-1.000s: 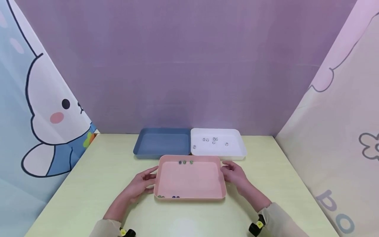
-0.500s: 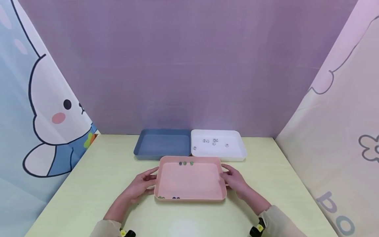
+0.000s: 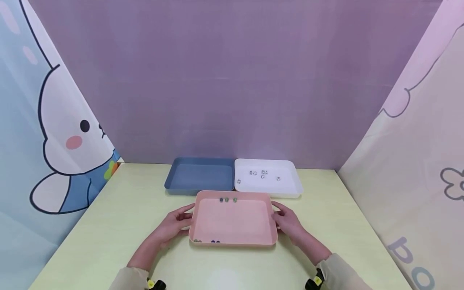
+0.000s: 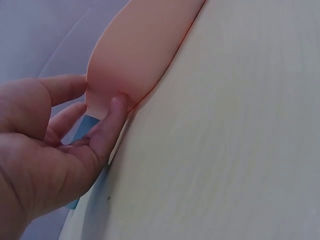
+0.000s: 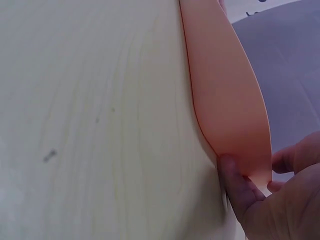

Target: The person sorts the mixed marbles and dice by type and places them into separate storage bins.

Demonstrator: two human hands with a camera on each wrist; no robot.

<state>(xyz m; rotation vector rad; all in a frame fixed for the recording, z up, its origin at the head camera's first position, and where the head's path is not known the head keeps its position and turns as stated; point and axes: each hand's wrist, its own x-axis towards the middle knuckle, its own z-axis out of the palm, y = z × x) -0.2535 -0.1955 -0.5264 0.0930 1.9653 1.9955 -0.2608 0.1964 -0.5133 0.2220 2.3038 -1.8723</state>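
Left hand (image 3: 172, 226) and right hand (image 3: 289, 222) are gripping a pink, rectangular, plastic-looking tray (image 3: 233, 223).
They're holding opposite ends, probably for balance (small, round blue and green bits (image 3: 235, 200) are sitting inside).

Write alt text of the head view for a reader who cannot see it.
A person's left hand and right hand hold a pink tray by its sides at a pale table; small coloured pieces lie along the tray's far and near edges. Behind it are a blue tray and, beside that, a white tray with small patterned pieces.
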